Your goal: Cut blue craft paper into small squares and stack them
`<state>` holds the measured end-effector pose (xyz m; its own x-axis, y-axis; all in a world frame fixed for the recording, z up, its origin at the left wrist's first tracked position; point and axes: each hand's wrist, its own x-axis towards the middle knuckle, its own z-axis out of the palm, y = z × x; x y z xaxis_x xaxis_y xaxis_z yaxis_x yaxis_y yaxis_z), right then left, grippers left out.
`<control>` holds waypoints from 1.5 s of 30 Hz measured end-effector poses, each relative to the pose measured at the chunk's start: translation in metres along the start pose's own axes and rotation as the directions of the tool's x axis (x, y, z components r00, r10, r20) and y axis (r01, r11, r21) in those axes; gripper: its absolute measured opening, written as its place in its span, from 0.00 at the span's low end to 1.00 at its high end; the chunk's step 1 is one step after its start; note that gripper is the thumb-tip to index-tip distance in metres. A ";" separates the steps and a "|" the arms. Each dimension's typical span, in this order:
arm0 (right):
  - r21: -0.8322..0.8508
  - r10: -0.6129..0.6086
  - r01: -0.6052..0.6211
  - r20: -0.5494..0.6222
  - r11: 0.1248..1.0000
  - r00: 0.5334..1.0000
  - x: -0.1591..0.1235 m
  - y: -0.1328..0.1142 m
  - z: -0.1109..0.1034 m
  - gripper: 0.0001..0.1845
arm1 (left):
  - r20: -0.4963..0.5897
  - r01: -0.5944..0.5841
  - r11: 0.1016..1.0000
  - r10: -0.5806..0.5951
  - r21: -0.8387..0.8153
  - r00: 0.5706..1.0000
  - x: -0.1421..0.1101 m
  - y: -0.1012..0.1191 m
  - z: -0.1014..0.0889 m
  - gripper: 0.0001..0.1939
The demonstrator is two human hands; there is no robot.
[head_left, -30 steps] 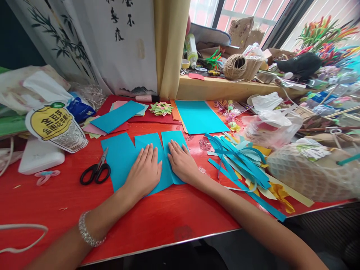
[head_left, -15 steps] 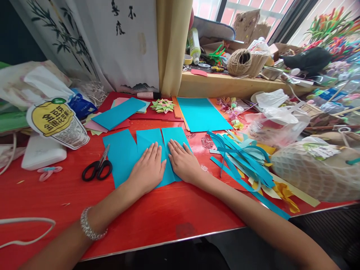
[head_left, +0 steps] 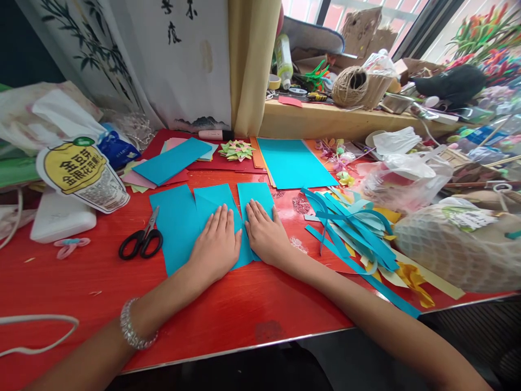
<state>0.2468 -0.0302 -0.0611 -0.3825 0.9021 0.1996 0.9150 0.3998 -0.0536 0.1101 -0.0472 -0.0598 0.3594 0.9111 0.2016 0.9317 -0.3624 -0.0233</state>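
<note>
Three blue paper pieces (head_left: 176, 220) lie side by side on the red table (head_left: 228, 309). My left hand (head_left: 217, 245) lies flat on the middle piece, fingers stretched out. My right hand (head_left: 265, 234) lies flat on the right piece (head_left: 255, 193), fingers out, its thumb side next to my left hand. Neither hand grips anything. A bracelet (head_left: 131, 327) circles my left wrist.
Black-handled scissors (head_left: 141, 240) lie just left of the blue pieces. A heap of blue and yellow paper strips (head_left: 355, 228) sits to the right. A large blue sheet (head_left: 293, 162), a folded paper flower (head_left: 235, 150), plastic bags (head_left: 407, 171) and a twine ball (head_left: 350, 86) fill the back.
Both hands stay flat on the paper; the right piece has slid slightly up and away from the middle one. The view has shifted a little.
</note>
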 end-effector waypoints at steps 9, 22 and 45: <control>0.097 -0.045 0.038 0.067 0.995 0.997 -0.002 0.011 -0.015 0.28 | -0.125 -0.107 0.994 0.109 0.027 0.986 -0.001 -0.011 -0.013 0.28; 0.042 -0.045 0.043 0.033 0.998 0.998 0.002 0.006 -0.003 0.27 | 0.058 -0.043 0.998 0.046 -0.051 0.997 0.007 -0.013 0.001 0.31; 0.200 -0.060 0.050 0.046 0.979 0.997 0.003 0.018 -0.015 0.28 | -0.058 -0.114 0.991 0.110 -0.074 0.992 0.007 -0.019 -0.008 0.29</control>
<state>0.2642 -0.0231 -0.0466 -0.4422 0.8830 0.1574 0.8509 0.4685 -0.2378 0.0949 -0.0352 -0.0504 0.4558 0.8530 0.2541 0.8784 -0.4772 0.0262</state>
